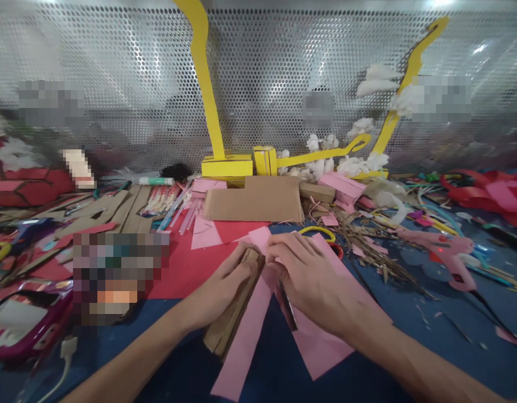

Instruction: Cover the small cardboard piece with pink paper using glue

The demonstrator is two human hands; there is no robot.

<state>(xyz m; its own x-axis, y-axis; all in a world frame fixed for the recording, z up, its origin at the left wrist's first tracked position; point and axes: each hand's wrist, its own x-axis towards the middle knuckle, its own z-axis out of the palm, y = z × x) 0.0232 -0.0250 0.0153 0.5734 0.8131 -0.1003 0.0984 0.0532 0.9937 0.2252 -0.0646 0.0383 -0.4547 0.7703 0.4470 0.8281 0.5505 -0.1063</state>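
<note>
At the middle of the blue worktop, right under the camera, both hands meet on one small job. The left hand has its grip wrapped round a cardboard block, thumb up on the top edge, and the block lies tilted with its far end raised. A pink strip runs down along the block's side and trails toward the near edge. The right hand comes in from the other side, fingers bent down onto the strip at the block's top; whether that grip pinches the paper or only presses it, I cannot tell. A thin dark tool pokes out from under that palm, over a pink sheet.

It's crowded all round. Red paper lies just beyond the left hand, and a brown cardboard sheet stands behind it. Yellow scissor handles peek out past the right knuckles, beside a heap of dry straw. A pink glue gun lies well off to the right. At the back, a yellow cardboard model with white fluffy tufts stands against a perforated metal wall.
</note>
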